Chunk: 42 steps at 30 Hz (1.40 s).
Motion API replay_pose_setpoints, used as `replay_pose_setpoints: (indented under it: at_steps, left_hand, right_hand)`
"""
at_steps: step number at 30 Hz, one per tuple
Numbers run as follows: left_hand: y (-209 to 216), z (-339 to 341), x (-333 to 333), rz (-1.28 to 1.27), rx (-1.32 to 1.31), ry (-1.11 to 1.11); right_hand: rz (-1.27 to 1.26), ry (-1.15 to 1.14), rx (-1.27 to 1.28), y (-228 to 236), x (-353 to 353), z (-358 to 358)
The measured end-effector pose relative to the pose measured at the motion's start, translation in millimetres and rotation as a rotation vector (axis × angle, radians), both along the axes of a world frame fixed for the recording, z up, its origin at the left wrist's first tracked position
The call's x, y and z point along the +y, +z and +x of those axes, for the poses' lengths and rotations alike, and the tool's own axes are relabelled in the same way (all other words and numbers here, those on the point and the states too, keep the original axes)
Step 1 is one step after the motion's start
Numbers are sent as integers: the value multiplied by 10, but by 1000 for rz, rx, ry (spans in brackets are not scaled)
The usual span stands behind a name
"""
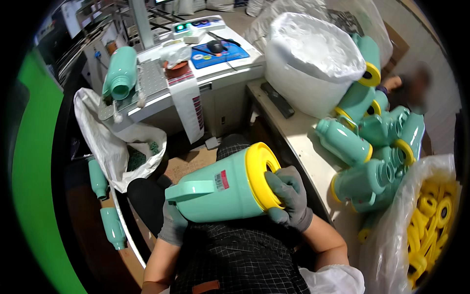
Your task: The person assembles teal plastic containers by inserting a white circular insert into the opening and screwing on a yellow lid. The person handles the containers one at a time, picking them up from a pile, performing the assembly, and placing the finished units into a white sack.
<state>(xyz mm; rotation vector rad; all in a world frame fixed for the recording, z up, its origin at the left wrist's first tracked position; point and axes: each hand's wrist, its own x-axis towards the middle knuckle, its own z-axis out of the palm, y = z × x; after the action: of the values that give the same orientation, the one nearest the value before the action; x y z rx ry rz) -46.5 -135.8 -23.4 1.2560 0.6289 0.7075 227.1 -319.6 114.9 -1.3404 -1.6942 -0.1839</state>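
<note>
A teal plastic thermos jug (pixel 215 193) lies on its side above my lap, its handle facing up and a red-and-white sticker (pixel 222 181) on its wall. My left hand (pixel 174 223), in a grey glove, is closed around the jug's left end, with most of its fingers hidden behind it. At the right end sits a wide yellow base ring (pixel 259 179) with a dark opening in its middle. My right hand (pixel 290 198), gloved too, has its fingers curled over that ring, thumb at the lower edge.
More teal jugs with yellow bases (pixel 345 142) are heaped on the right bench. Beside them stand a white lined tub (pixel 313 63) and a clear bag of yellow parts (pixel 431 220). Another teal jug (pixel 121 73) lies on the machine table, over a white sack (pixel 105 142). Someone's arm (pixel 391 83) shows at far right.
</note>
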Motion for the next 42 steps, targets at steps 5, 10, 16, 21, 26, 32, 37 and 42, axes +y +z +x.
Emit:
replay_pose_setpoints:
  at_steps: [5,10,16,21,26,32,37,42]
  left_hand:
    - [-202,-246,18,-484,-447,299]
    - [-412,-201,79,-478,-481,440]
    - [80,-202,195,81,-278,310]
    - [185,-66,223,335,-16,417]
    - [444,82,150,-2,-369,353]
    - [427,-2,311,-307,-675,146]
    - [125,-25,294,-787,-1096,-348]
    - [673,188,229,-601,-890,-144]
  right_hand:
    - [-22,-20,230,-128,101,-179]
    - [-65,-87,236,-123,-19,-120]
    - [17,-103,349,-155,140,-185]
    - [29,-227,521,-251,55,-179]
    - [17,-134,783,-203,-16,-196]
    - [71,20,1280,-38,-175,388]
    - [293,54,1306,-202,274,375]
    - [80,6,1039,-726,133,801]
